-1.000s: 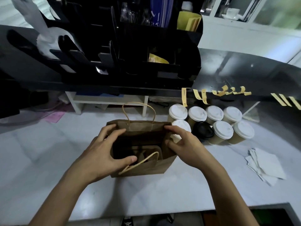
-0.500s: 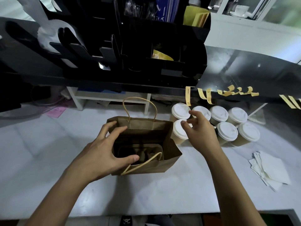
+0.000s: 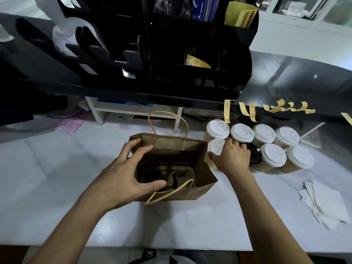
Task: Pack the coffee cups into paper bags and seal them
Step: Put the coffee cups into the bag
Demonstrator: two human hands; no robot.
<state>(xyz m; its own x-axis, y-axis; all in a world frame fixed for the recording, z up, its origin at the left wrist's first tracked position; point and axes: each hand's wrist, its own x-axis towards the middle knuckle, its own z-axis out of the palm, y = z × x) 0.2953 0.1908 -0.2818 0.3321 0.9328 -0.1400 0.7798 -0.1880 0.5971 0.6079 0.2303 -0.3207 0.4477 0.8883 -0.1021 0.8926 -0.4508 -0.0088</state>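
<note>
Coffee cups (image 3: 264, 141) stand clustered on the white worktop (image 3: 57, 168) at the right, just beside an open paper bag (image 3: 171, 149) that sits at the centre, and none is in the bag yet. At the left, the left hand (image 3: 125, 176) holds the bag's mouth open as it did a second ago, thumb over the near rim and fingers spread to the far rim, grip apart. Inside, a cardboard cup carrier (image 3: 169, 176) sits at the bottom. To the right, the right hand (image 3: 231, 159) has left the bag's edge and now curls its grip round the nearest cup (image 3: 215, 147), so packing is probably just beginning. Farther right lie white napkins (image 3: 323, 202). Behind, a dark counter carries a black organiser (image 3: 171, 54), with yellow sealing stickers (image 3: 249, 110) hanging from its edge above the cups.
</note>
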